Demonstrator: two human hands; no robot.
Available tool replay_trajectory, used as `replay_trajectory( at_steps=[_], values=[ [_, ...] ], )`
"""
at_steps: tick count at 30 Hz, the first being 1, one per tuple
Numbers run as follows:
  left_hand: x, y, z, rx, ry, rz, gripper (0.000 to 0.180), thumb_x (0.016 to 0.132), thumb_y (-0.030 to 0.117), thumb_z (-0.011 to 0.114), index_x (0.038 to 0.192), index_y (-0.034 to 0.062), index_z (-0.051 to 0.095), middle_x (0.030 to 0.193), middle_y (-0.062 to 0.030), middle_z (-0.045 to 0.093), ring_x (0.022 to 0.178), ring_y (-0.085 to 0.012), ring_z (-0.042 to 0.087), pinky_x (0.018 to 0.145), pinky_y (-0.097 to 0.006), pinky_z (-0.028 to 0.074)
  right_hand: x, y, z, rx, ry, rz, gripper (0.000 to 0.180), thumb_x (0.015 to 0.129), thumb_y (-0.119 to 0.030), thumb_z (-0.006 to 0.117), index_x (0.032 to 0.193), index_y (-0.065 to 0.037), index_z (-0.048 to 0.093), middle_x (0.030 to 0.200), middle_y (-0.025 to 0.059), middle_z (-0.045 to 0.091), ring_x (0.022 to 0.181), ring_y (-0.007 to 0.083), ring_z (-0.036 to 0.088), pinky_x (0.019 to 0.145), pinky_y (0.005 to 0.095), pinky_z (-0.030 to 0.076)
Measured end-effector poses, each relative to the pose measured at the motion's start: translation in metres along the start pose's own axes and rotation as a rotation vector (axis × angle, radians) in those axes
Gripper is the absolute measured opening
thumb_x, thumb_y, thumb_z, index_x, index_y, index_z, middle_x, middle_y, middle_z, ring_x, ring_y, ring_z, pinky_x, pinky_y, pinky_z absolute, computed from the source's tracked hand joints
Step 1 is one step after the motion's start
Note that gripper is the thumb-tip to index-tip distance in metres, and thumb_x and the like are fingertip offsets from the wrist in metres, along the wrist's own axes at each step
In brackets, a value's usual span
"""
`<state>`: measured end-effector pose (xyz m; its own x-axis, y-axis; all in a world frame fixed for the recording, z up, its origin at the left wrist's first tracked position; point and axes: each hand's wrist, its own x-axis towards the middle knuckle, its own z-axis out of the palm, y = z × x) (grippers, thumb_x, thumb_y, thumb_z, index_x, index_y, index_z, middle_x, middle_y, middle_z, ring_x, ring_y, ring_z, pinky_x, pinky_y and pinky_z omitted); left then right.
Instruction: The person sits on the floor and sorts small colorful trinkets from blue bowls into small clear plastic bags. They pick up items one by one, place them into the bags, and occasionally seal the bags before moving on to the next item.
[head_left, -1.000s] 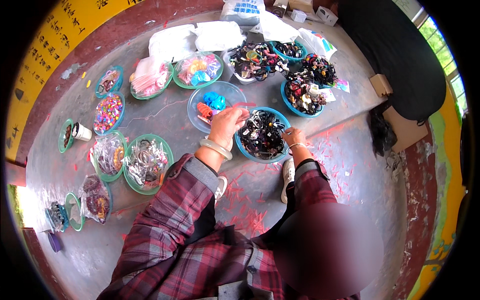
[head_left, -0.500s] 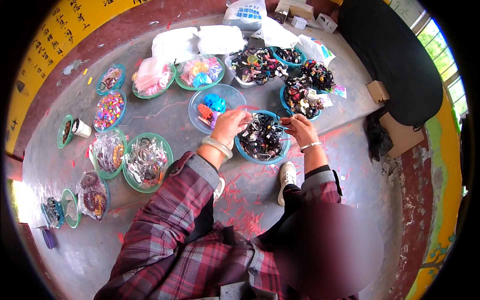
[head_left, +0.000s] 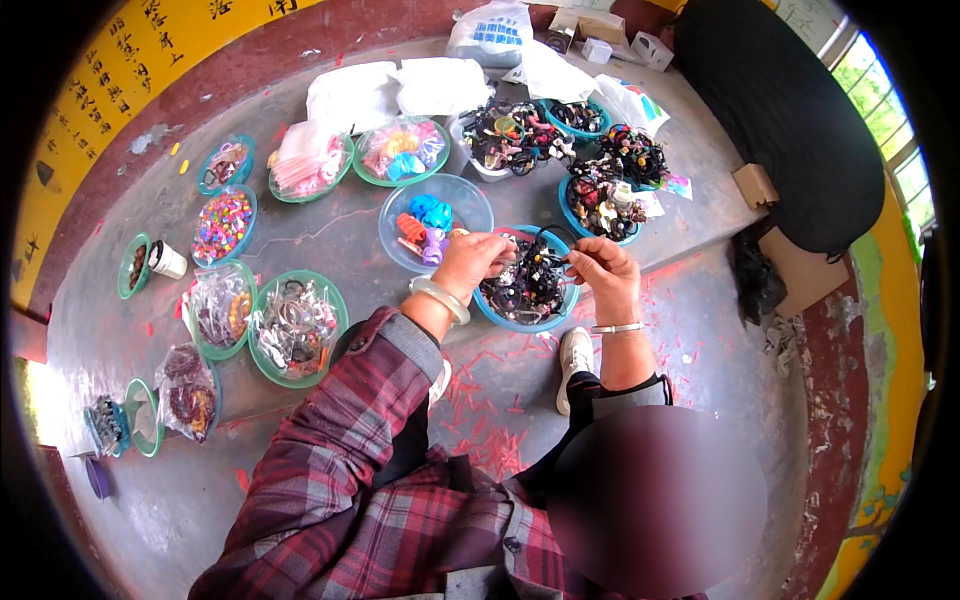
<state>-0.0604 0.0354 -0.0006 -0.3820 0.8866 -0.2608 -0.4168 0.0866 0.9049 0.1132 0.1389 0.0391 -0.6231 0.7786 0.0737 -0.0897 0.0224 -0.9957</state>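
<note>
My right hand [head_left: 608, 272] pinches a black hair tie [head_left: 552, 230] between thumb and fingertips. Its loop stretches out to the left, over the far rim of a blue basin. My left hand [head_left: 474, 264] is closed in a pinch at the basin's left edge; whatever its fingertips hold is too small to make out. Below and between both hands, the blue basin [head_left: 541, 325] contains a tangle of black hair ties [head_left: 526, 291] with small light and coloured ornaments. A clear bowl [head_left: 392, 232] just beyond my left hand contains blue, orange and purple pieces.
Basins of hair ties [head_left: 630, 152] stand at the far right. Green bowls of bagged goods [head_left: 222, 300] and a blue bowl of colourful beads [head_left: 221, 222] sit at left. White bags [head_left: 440, 86] lie at the back; red strips [head_left: 495, 450] litter the floor near my shoes.
My right hand has come nearer and slightly right, drawing the black loop up into clearer view. My left hand has lowered a little, and the red strip at its fingertips no longer shows clearly.
</note>
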Motion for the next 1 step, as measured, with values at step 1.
replay_trajectory(
  at_steps=[1],
  values=[
    [-0.0021,0.001,0.0033,0.011,-0.021,-0.003,0.023,0.082,0.021,0.052,0.093,0.0014,0.058,0.09,-0.0081,0.06,0.086,-0.0171,0.057,0.077,-0.029,0.045,-0.0024,-0.0005,0.0056,-0.017,0.014,-0.008,0.009,0.079,-0.007,0.058,0.086,-0.002,0.059,0.073,0.0013,0.06,0.064,0.0096,0.057,0.055,0.0204,0.045]
  ],
)
